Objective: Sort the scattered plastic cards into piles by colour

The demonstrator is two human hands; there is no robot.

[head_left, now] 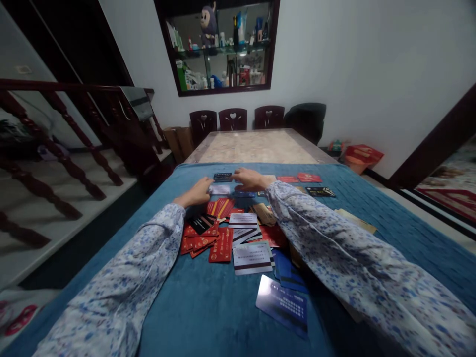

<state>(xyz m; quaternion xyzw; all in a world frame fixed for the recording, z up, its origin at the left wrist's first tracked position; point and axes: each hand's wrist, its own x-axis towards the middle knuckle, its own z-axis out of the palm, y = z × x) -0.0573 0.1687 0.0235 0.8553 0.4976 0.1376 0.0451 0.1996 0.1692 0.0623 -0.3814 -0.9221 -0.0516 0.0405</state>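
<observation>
Several plastic cards lie on a blue cloth. My left hand (200,192) is at the left end of the far rows, its fingertips beside a silvery card (220,190). My right hand (248,179) reaches over the middle of these rows, fingers apart and pointing left, close to a black card (223,176) and above a blue card (244,195). Neither hand shows a card in its fingers. Nearer to me is a loose pile with red cards (220,245), a black card (201,224), white striped cards (253,258) and a purple-blue card (283,305). My right sleeve hides part of the pile.
The blue cloth (178,302) covers the near part of a long marble-topped table (253,146). Red cards (309,177) and a black card (320,192) lie at the far right. Dark chairs (232,119) stand behind the table, and a wooden railing (74,129) runs at the left.
</observation>
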